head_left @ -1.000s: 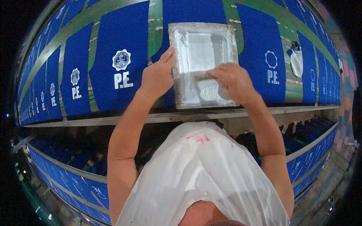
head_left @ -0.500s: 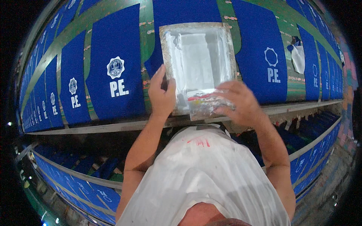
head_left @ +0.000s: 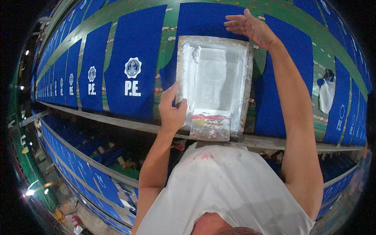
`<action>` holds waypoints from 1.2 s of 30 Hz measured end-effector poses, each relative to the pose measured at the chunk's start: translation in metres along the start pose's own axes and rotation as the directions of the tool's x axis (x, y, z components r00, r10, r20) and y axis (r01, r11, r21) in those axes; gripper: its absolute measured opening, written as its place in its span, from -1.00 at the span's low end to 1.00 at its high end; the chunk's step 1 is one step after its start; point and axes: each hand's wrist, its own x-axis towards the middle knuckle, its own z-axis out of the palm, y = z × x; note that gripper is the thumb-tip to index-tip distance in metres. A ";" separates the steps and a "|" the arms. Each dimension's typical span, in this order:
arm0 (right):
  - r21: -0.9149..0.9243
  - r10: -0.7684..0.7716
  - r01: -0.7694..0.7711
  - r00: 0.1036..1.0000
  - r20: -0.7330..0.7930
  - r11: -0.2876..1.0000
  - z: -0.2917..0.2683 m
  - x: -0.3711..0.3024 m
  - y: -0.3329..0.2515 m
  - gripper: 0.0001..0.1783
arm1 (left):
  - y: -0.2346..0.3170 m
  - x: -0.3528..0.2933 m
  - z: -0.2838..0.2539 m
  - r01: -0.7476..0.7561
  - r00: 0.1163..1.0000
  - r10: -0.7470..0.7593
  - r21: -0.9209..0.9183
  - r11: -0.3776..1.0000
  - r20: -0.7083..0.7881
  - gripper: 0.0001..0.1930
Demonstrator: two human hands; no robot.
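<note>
A screen printing frame point(head_left: 247, 88) with a smeared white mesh lies over a blue fabric panel. Through the mesh a pale crest and lettering show faintly. At its near end rests a squeegee point(head_left: 210, 131), a clear flat blade streaked with red, yellow and white, with no hand on it. My left hand point(head_left: 172, 109) is closed on the frame's left edge, its thumb and fingers against the rim. Beyond the frame's far right corner my right hand point(head_left: 252, 29) hovers open, fingers stretched to the left, holding nothing.
Blue cut panels point(head_left: 137, 58) with white crest prints line the long green table point(head_left: 168, 35) on both sides. A wooden rail point(head_left: 149, 127) runs along its near edge. To the right lies a white cloth scrap point(head_left: 326, 96). Behind me stands another table of blue panels point(head_left: 84, 168).
My right hand has let go of the squeegee and moved away to the far right corner of the frame. The squeegee stays at the near end. My left hand keeps to the left edge.
</note>
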 end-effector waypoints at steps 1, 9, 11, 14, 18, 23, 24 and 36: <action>0.061 0.035 -0.038 0.998 0.049 0.997 -0.003 0.005 0.004 -0.04 | 0.000 0.000 0.001 -0.024 1.000 0.025 0.018 1.000 -0.002 -0.38; 0.032 0.118 -0.117 0.993 -0.021 0.993 0.002 0.011 0.011 0.01 | 0.001 -0.007 -0.004 -0.263 0.962 0.267 0.064 0.963 -0.061 -0.69; 0.087 0.143 -0.140 0.989 -0.030 0.986 0.004 0.010 0.011 0.02 | 0.008 -0.010 -0.007 -0.293 0.952 0.296 0.048 0.955 -0.077 -0.72; 0.279 0.145 -0.138 0.989 -0.006 0.950 -0.014 0.015 0.025 0.03 | 0.018 -0.011 -0.012 -0.354 0.931 0.356 0.037 0.934 -0.084 -0.75; 0.481 0.093 0.020 0.973 -0.210 0.876 0.000 -0.001 0.024 -0.01 | 0.015 -0.018 -0.019 -0.403 0.912 0.402 0.004 0.915 -0.086 -0.74; 0.296 0.089 0.190 0.685 -0.723 0.936 0.066 -0.131 0.012 -0.25 | 0.020 -0.017 -0.017 -0.445 0.891 0.437 -0.048 0.894 -0.120 -0.76; 0.181 0.055 0.134 0.638 -0.768 0.974 0.068 -0.167 0.040 -0.30 | 0.021 -0.016 -0.014 -0.452 0.889 0.441 -0.072 0.889 -0.126 -0.76; 0.059 -0.031 0.078 0.824 -0.565 0.995 0.240 -0.307 0.073 -0.36 | 0.021 -0.001 -0.025 -0.353 0.932 0.350 -0.020 0.935 -0.093 -0.77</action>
